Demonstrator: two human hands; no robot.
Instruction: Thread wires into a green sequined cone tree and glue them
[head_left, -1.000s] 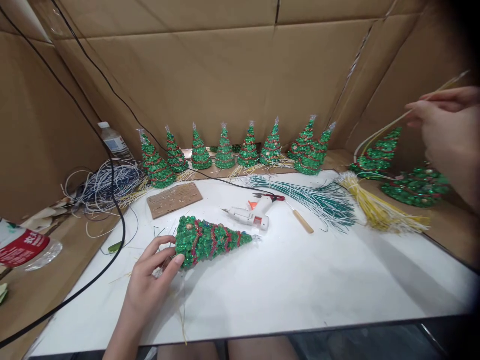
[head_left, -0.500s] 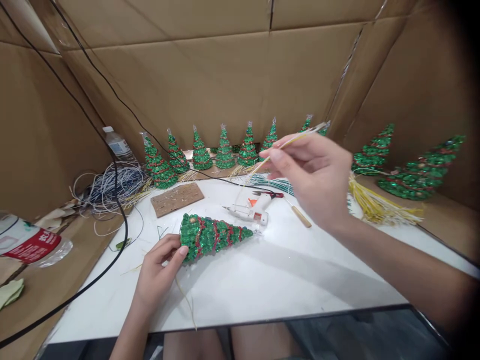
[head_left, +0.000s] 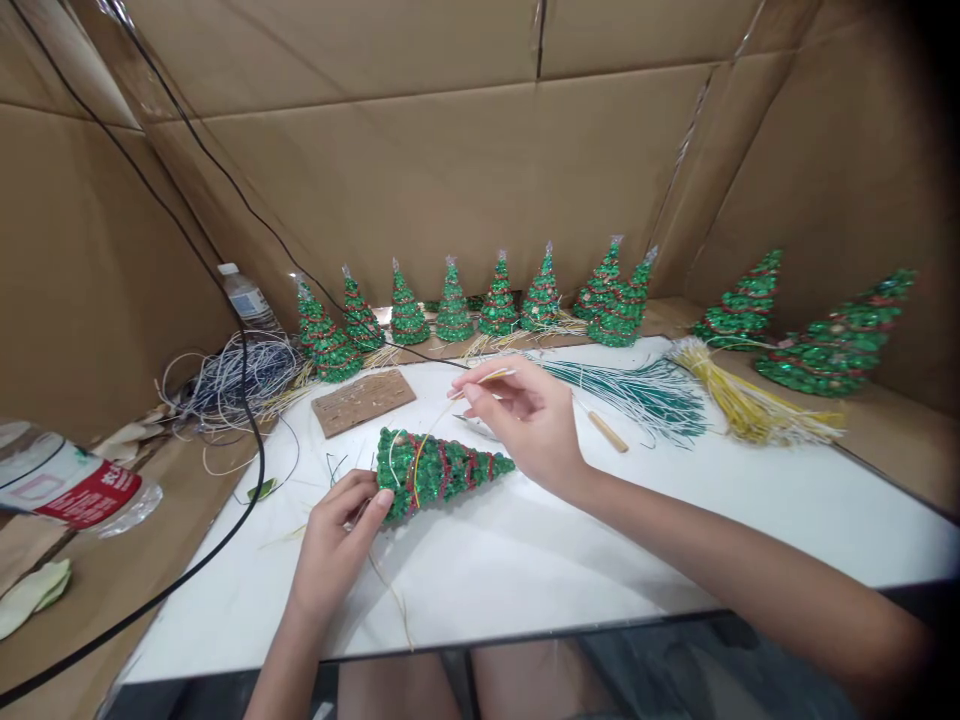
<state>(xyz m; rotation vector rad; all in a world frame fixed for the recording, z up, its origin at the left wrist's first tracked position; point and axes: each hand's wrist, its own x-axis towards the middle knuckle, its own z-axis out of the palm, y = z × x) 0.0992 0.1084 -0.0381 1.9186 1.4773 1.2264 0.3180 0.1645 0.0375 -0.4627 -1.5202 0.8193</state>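
Note:
A green beaded Christmas tree (head_left: 442, 472) with red garlands lies on its side on the white tabletop, its tip toward the right. My left hand (head_left: 341, 525) is closed around its base, thumb on the near edge. Above the tree, my right hand (head_left: 529, 415) pinches thin yellow and white wires (head_left: 495, 376) between thumb and fingertips. Their loose lengths hang in a curve across the tree's wide part. Behind my right hand a white glue gun is mostly hidden. A wooden-handled tool (head_left: 607, 431) lies just to the right of that hand.
Several finished trees (head_left: 500, 295) stand along the back. Bundles of green-white wires (head_left: 637, 395) and yellow wires (head_left: 750, 395) lie at right. A brown board (head_left: 364, 402), tangled wires (head_left: 232, 380) and a bottle (head_left: 75, 480) are at left. A black cable (head_left: 251, 440) crosses the left side.
My right hand has come down and left with the wires, which now drape over the tree and no longer stick up. My left hand still grips the tree's base.

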